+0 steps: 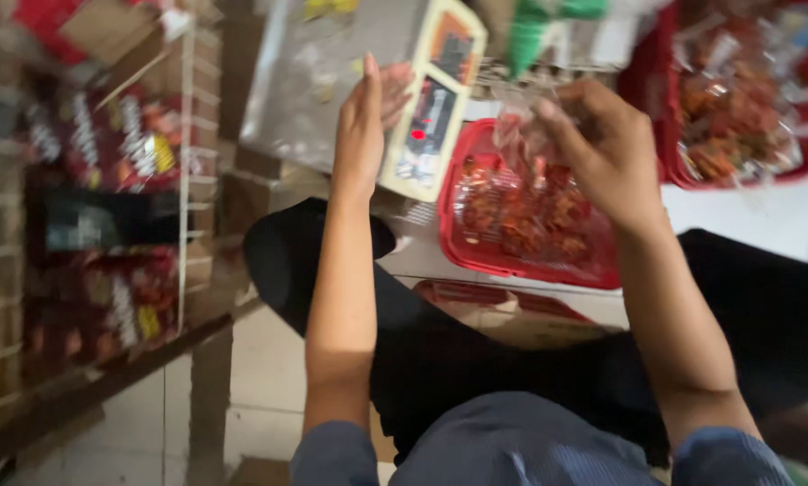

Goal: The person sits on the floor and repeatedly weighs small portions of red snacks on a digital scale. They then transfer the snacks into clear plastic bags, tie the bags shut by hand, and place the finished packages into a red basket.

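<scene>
The right hand (602, 148) pinches a clear snack bag (523, 135) in its grip directly above the red basket (476, 252), while the left hand (368, 121), fingers spread flat, rests against the cream scale (433, 103) just left of the bag.

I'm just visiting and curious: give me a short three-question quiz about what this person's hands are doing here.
1. True or false: the left hand touches the cream-coloured flat electronic scale.
2. What does the right hand pinch? A) clear plastic bag of reddish-brown snacks B) scissors C) a spoon
3. What colour is the shallow plastic basket under the right hand?

Key: 1 true; 2 A; 3 red.
</scene>
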